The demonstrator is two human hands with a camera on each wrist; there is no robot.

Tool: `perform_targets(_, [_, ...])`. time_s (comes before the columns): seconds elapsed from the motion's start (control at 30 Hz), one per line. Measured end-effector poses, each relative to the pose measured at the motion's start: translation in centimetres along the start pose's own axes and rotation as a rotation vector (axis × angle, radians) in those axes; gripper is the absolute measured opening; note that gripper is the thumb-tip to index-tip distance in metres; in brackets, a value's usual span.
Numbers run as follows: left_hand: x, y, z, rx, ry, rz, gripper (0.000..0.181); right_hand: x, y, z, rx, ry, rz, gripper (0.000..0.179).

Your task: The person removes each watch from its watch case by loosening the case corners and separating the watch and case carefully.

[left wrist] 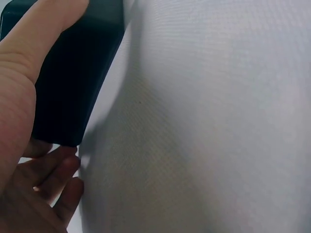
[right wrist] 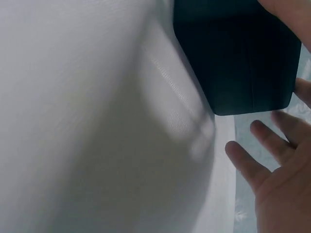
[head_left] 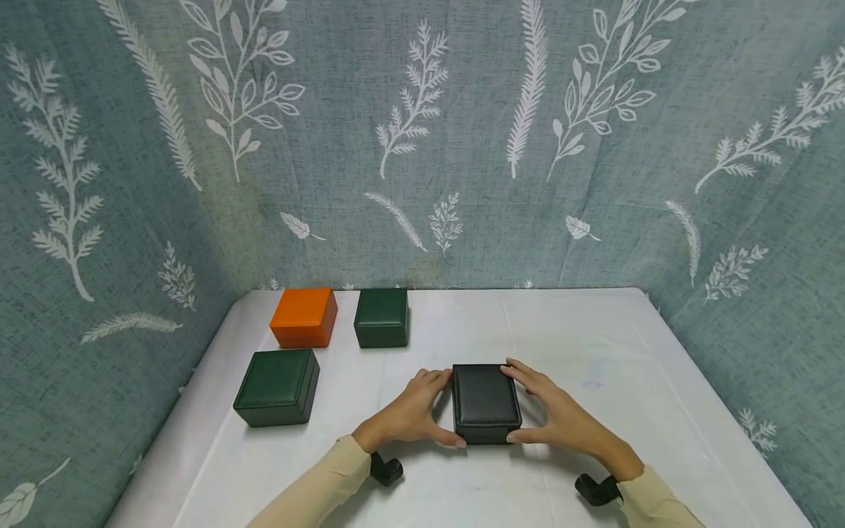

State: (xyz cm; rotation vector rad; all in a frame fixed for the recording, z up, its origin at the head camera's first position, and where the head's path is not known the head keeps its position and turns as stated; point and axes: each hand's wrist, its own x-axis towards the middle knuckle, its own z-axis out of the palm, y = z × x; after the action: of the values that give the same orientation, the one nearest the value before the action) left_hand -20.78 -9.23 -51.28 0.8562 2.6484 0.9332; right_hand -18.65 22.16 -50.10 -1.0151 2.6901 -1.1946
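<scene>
A black box [head_left: 487,396] with a padded, leather-like lid sits on the white-covered table between both hands. My left hand [head_left: 417,411] holds its left side, the thumb at the near corner and the fingertips by the far one. On the opposite side my right hand [head_left: 551,411] holds it the same way. In the left wrist view the thumb [left wrist: 29,43] lies against the dark box [left wrist: 73,82], with the other fingers at its far end. The right wrist view shows the box [right wrist: 238,63] with several fingers spread just past its far edge. Its lid is down.
To the left stand an orange box [head_left: 304,317], a dark green box [head_left: 381,318] beside it, and another green box [head_left: 277,387] nearer me. Behind the white tabletop [head_left: 594,330] hangs a grey-green curtain [head_left: 475,147] with white leaf prints, which also runs along both sides.
</scene>
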Motion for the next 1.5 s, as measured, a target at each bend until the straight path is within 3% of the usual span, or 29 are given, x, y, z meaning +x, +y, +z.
perform_targets(0.47, [0.0, 0.1, -0.2, -0.023, 0.028, -0.002, 0.126, 0.8, 0.2, -0.4, -0.095, 0.028, -0.022, 0.099])
perform_targets(1.23, [-0.2, 0.2, -0.1, -0.031, 0.047, 0.030, 0.119, 1.4, 1.2, -0.7, -0.018, 0.026, -0.027, 0.088])
perform_targets(1.5, [-0.2, 0.3, -0.2, -0.020, 0.059, 0.056, 0.117, 1.4, 1.2, -0.8, 0.046, 0.045, 0.030, 0.082])
